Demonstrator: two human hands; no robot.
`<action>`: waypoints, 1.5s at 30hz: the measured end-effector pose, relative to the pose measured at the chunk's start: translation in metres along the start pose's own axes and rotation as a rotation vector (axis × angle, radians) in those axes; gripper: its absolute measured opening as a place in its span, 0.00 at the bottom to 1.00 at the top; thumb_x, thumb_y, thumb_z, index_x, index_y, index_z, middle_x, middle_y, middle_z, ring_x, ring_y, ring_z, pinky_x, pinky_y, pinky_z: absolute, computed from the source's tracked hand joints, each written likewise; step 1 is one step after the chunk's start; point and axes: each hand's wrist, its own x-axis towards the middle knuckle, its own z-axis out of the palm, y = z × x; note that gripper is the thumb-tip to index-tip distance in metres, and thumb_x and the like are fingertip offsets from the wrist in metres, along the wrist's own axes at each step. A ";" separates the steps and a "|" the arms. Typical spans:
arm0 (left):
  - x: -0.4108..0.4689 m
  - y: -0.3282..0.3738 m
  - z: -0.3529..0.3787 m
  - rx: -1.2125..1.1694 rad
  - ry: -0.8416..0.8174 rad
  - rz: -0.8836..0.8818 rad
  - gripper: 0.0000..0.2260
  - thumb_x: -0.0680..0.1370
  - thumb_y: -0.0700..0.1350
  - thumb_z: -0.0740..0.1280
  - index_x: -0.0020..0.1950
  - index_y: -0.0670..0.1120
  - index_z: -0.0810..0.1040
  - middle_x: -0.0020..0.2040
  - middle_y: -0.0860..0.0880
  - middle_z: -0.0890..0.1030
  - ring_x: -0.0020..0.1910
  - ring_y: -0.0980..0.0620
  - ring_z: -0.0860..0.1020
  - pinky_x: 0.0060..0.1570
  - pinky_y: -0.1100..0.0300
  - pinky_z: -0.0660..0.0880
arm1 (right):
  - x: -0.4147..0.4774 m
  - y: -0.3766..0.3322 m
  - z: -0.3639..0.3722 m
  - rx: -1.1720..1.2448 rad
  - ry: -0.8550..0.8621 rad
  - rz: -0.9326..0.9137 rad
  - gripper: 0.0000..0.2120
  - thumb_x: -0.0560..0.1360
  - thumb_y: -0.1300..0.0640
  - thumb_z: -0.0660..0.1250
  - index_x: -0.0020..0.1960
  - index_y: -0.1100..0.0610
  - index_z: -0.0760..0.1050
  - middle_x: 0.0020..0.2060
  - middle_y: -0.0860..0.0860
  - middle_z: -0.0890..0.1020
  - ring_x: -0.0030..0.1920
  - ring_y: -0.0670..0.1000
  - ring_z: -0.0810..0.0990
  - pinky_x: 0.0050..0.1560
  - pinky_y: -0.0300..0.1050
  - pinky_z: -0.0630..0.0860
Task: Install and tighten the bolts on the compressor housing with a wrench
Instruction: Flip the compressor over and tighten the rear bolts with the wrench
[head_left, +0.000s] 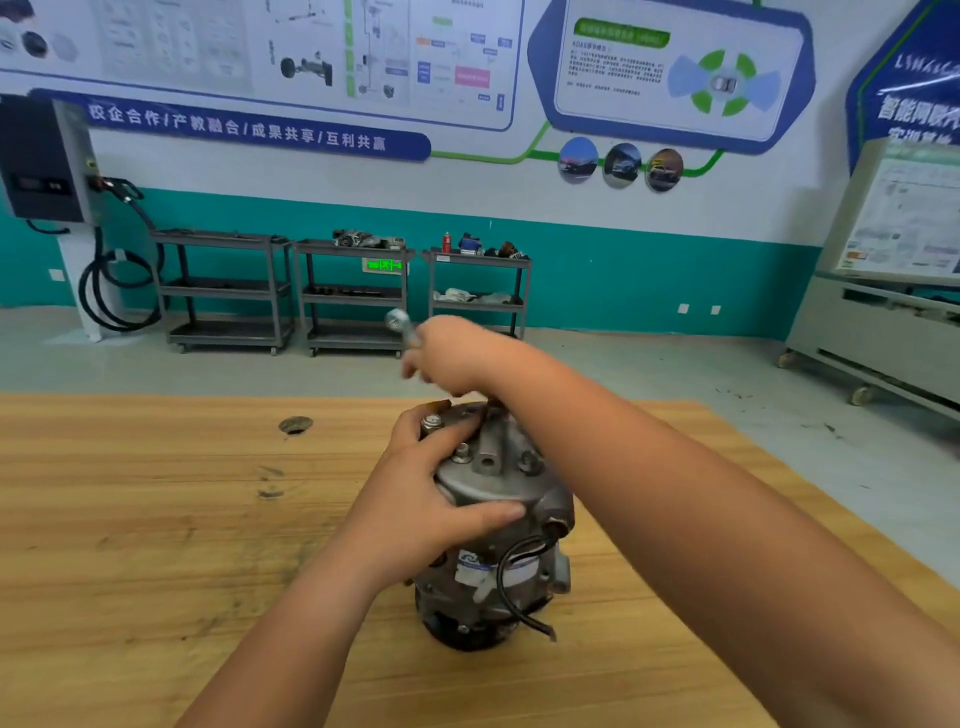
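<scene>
From the head camera, the left hand (426, 499) grips the top rim of the compressor housing (491, 486), which stands upright on the wooden table (156, 519). Just beyond that hand, the right hand (457, 358) clutches the wrench (400, 319) over the housing's far edge. A bolt (461, 451) sits beside the left fingers.

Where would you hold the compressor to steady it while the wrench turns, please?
Hold the end cap rim from the left, as the left hand does: thumb on the near edge, fingers over the top. The compressor stands upright, so that round rim is probably a high, firm hold, clear of the wrench in the right hand.
</scene>
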 end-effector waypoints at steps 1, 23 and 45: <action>-0.001 0.002 0.000 0.030 -0.011 0.008 0.44 0.54 0.70 0.70 0.70 0.62 0.66 0.66 0.64 0.58 0.63 0.64 0.62 0.62 0.67 0.61 | -0.003 0.004 -0.014 0.061 0.065 -0.046 0.15 0.80 0.59 0.56 0.36 0.52 0.68 0.32 0.48 0.71 0.30 0.44 0.67 0.30 0.34 0.66; -0.001 -0.001 0.001 -0.007 -0.010 -0.031 0.45 0.51 0.71 0.70 0.68 0.66 0.65 0.65 0.68 0.57 0.63 0.67 0.61 0.63 0.67 0.59 | -0.034 0.065 -0.070 1.956 0.303 0.172 0.13 0.82 0.56 0.55 0.39 0.57 0.69 0.18 0.47 0.65 0.15 0.42 0.63 0.14 0.32 0.58; -0.002 0.002 0.000 -0.008 0.005 -0.043 0.46 0.53 0.68 0.70 0.71 0.62 0.66 0.66 0.65 0.58 0.62 0.67 0.61 0.56 0.78 0.58 | -0.026 0.078 -0.039 1.498 0.430 0.194 0.12 0.82 0.57 0.52 0.41 0.56 0.62 0.19 0.46 0.62 0.18 0.42 0.61 0.17 0.33 0.60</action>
